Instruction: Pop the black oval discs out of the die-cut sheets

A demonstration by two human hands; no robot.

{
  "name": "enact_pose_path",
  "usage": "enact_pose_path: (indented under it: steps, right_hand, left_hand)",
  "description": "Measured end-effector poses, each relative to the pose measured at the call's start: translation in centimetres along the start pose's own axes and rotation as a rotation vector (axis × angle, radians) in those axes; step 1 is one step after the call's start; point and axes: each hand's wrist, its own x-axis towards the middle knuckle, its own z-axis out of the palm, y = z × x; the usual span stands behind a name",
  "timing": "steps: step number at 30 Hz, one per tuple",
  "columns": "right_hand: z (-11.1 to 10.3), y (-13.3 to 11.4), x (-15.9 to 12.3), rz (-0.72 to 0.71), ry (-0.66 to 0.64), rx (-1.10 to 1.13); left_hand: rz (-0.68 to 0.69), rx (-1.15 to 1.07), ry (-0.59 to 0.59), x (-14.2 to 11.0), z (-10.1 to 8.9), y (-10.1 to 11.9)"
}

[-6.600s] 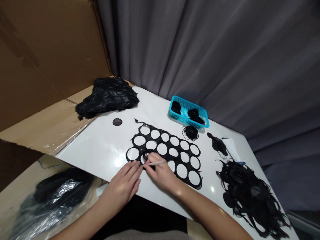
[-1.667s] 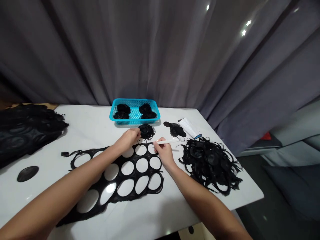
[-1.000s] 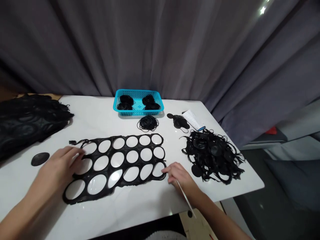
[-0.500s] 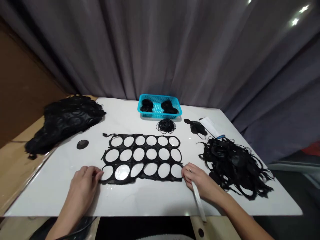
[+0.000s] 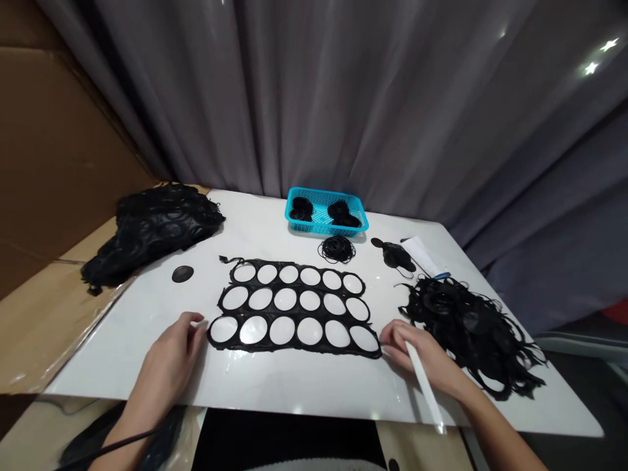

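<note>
Three black mesh strips point(image 5: 289, 315) with rows of round cut-out holes lie one above another on the white table. My left hand point(image 5: 175, 350) rests just left of the lowest strip, a small gap away, its thumb and forefinger apart and empty. At that strip's right end, the fingertips of my right hand point(image 5: 412, 350) touch or nearly touch the edge. A slim white-handled tool point(image 5: 426, 389) is held in the same hand, its handle slanting down toward the table's front edge. My fingers hide its working tip.
A blue basket point(image 5: 326, 230) with black bundles stands at the back. Near it lie a black coil point(image 5: 337, 249) and black discs point(image 5: 395, 255). Black scraps point(image 5: 475, 327) are heaped right, black mesh point(image 5: 157, 226) left. A single disc point(image 5: 183, 274) lies left of the strips.
The lowest strip now lies straighter, its holes rounder. My left hand has let go of its left end and sits slightly apart. The whole view has shifted a little.
</note>
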Motion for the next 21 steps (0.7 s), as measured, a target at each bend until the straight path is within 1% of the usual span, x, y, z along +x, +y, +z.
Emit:
enact_pose_path:
  steps: [2,4,6,7,8,10,13,15,16,18,19,21]
  right_hand:
    - [-0.2,0.1,-0.1,0.051,0.124,0.160]
    - [-0.1,0.3,-0.2,0.092,0.231,0.332]
    - [0.2,0.3,0.0,0.115,0.319,0.461]
    - [0.4,0.3,0.2,0.124,0.362,0.492]
    - [0.6,0.1,0.4,0.139,0.404,0.495]
    - [0.8,-0.2,1.2,0.173,0.474,0.440]
    - [0.5,-0.7,3.0,0.173,0.531,0.368]
    - [0.1,-1.1,4.3,0.137,0.555,0.398]
    - [-0.1,-1.4,4.9,0.125,0.555,0.423]
    - [-0.3,-1.9,5.9,0.124,0.521,0.469]
    - [-0.3,-2.1,6.3,0.133,0.494,0.484]
    - [-0.1,-2.4,6.8,0.151,0.443,0.517]
  left_hand:
    - [0.031,0.033,0.079,0.0,-0.3,-0.2]
    - [0.107,0.043,0.155,-0.1,-0.2,0.0]
    - [0.219,0.017,0.187,-0.3,0.4,0.9]
    - [0.288,-0.010,0.182,-0.4,0.8,1.7]
    - [0.367,-0.044,0.158,-0.5,1.5,2.8]
    - [0.558,-0.118,0.056,-0.5,2.9,5.6]
    - [0.890,-0.165,-0.183,0.2,5.5,10.6]
    - [1.085,-0.134,-0.260,1.1,7.4,13.5]
    - [1.155,-0.097,-0.261,1.6,8.5,14.7]
    - [1.210,-0.030,-0.213,2.4,10.6,16.2]
    - [1.216,-0.019,-0.205,2.5,11.6,16.5]
    - [1.201,-0.003,-0.180,2.2,13.2,16.6]
